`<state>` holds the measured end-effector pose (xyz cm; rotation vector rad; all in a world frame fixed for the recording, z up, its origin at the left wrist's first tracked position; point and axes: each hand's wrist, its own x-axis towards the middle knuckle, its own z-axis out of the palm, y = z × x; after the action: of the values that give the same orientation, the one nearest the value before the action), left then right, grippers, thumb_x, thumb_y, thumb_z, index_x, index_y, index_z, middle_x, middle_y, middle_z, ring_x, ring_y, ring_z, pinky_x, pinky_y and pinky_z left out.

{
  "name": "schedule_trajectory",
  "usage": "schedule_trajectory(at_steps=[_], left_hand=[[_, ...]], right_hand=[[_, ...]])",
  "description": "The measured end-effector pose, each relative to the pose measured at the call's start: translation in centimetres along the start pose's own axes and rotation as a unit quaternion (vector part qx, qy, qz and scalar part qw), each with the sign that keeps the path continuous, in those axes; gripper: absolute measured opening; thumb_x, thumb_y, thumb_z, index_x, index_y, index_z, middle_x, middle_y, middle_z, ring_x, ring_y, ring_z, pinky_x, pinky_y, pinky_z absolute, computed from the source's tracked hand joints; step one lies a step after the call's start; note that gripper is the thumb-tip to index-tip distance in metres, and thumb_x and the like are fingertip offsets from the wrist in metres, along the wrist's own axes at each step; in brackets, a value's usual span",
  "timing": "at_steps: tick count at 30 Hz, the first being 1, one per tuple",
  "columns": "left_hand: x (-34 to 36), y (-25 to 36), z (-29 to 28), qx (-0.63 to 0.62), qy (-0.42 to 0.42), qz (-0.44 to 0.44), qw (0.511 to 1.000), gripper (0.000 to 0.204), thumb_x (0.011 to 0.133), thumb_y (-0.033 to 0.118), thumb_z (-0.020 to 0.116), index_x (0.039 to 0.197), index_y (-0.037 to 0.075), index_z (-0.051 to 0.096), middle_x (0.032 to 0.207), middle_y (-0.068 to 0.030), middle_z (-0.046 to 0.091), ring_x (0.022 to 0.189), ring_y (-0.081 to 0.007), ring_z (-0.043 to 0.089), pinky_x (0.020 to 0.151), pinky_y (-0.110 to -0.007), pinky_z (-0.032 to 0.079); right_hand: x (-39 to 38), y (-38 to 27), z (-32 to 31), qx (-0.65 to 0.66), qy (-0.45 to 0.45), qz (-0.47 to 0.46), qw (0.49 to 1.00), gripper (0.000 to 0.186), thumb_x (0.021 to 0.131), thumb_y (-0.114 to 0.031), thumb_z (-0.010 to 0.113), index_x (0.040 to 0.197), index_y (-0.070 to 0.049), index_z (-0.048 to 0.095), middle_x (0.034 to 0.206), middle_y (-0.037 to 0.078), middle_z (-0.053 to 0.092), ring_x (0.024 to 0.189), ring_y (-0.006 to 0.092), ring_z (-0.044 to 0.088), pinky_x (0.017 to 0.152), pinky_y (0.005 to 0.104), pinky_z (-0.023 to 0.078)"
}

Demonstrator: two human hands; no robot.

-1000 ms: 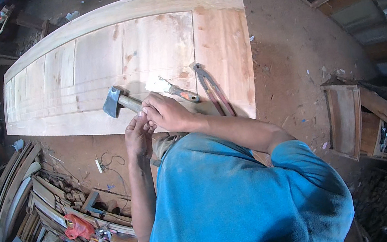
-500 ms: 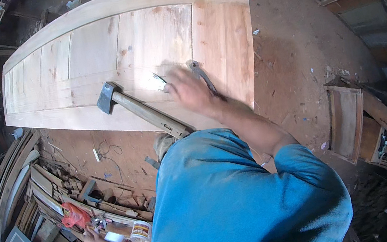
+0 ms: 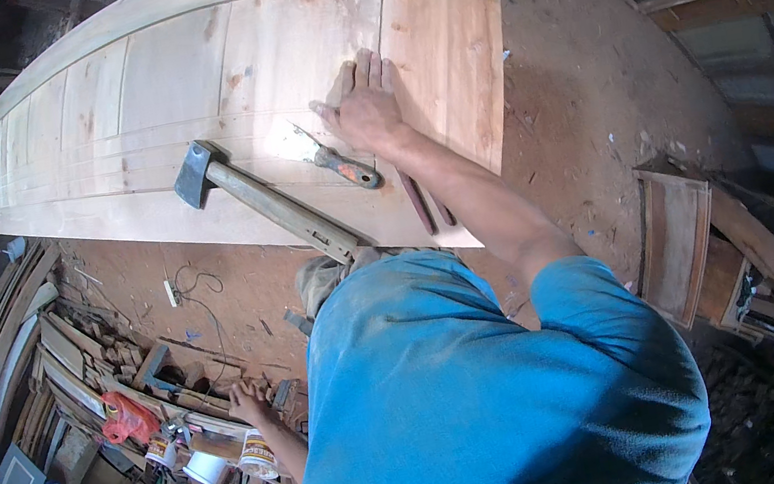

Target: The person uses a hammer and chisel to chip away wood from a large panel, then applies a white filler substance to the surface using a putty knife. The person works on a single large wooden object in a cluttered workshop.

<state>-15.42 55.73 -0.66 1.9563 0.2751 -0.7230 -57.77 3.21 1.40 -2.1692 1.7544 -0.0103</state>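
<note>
My right hand (image 3: pixel 366 111) lies on the pale wooden panelled door (image 3: pixel 162 70), its fingers stretched out and its thumb apart. A small tan patch shows between thumb and fingers; I cannot tell what it is. Just below that hand is a putty knife (image 3: pixel 347 167) with a dark and orange handle. Pincers (image 3: pixel 415 202) with dark red handles lie partly hidden under my right forearm. A hatchet (image 3: pixel 269 200) rests on the door to the left, its head pointing away. Low on the left, my left hand (image 3: pixel 249 404) is raised beside the cluttered shelf, fingers apart, with nothing visible in it.
Near my left arm stand a white tub (image 3: pixel 257 455), a white cup (image 3: pixel 206 469) and a red plastic bag (image 3: pixel 128 417). Wood offcuts (image 3: pixel 85 351) are piled at the left. A wooden frame box (image 3: pixel 676 247) stands on the floor at right.
My right hand has moved slightly up the door and flattened; the putty knife now lies below it. My left hand has moved right, away from the red bag.
</note>
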Motion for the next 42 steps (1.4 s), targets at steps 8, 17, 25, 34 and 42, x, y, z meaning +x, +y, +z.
schedule_trajectory(at_steps=[8, 17, 25, 34, 42], left_hand=[[-1.8, -4.6, 0.4, 0.075, -0.005, -0.128, 0.989, 0.036, 0.103, 0.028, 0.064, 0.133, 0.008, 0.058, 0.109, -0.0087, 0.068, 0.087, -0.0225, 0.069, 0.062, -0.029, 0.054], [-3.9, -7.0, 0.0, 0.075, -0.075, -0.088, 0.990, 0.020, 0.105, 0.027, 0.060, 0.104, 0.007, 0.064, 0.092, -0.0020, 0.067, 0.078, -0.0146, 0.066, 0.058, -0.028, 0.052], [-0.6, -10.4, -3.3, 0.059, -0.268, -0.044, 0.961, 0.027, 0.107, 0.024, 0.057, 0.099, 0.000, 0.067, 0.092, -0.0065, 0.069, 0.084, -0.0150, 0.065, 0.073, -0.025, 0.051], [-4.3, -2.4, 9.8, 0.217, -0.157, 0.028, 0.963, 0.038, 0.103, 0.037, 0.065, 0.101, -0.001, 0.066, 0.086, -0.0079, 0.068, 0.076, -0.0177, 0.066, 0.069, -0.030, 0.051], [-12.5, 10.7, 28.5, 0.229, -0.296, 0.252, 0.892, 0.038, 0.107, 0.034, 0.061, 0.114, -0.003, 0.066, 0.100, -0.0078, 0.069, 0.090, -0.0164, 0.067, 0.086, -0.031, 0.054]], right_hand=[[7.5, 1.1, -1.1, 0.039, -0.012, -0.011, 0.999, 0.093, 0.102, -0.061, 0.042, 0.157, 0.013, 0.025, 0.164, 0.039, 0.016, 0.153, 0.0553, 0.013, 0.125, 0.0606, 0.007], [16.5, -1.5, 1.1, -0.018, 0.091, -0.105, 0.990, 0.085, 0.104, -0.060, 0.038, 0.160, 0.002, 0.029, 0.168, 0.025, 0.021, 0.156, 0.0423, 0.017, 0.128, 0.0520, 0.009], [15.2, 1.0, 0.6, 0.037, 0.128, -0.012, 0.991, 0.083, 0.105, -0.059, 0.037, 0.160, 0.003, 0.028, 0.168, 0.022, 0.024, 0.157, 0.0372, 0.018, 0.129, 0.0468, 0.009], [-7.4, 1.9, -4.7, 0.146, 0.168, -0.065, 0.973, 0.067, 0.091, -0.029, 0.071, 0.144, 0.005, 0.048, 0.149, 0.028, 0.043, 0.136, 0.0470, 0.042, 0.117, 0.0537, 0.033], [-15.9, 3.8, -0.7, 0.186, 0.095, 0.030, 0.978, 0.069, 0.088, -0.024, 0.071, 0.146, 0.002, 0.045, 0.142, 0.024, 0.043, 0.123, 0.0426, 0.047, 0.102, 0.0520, 0.045]])
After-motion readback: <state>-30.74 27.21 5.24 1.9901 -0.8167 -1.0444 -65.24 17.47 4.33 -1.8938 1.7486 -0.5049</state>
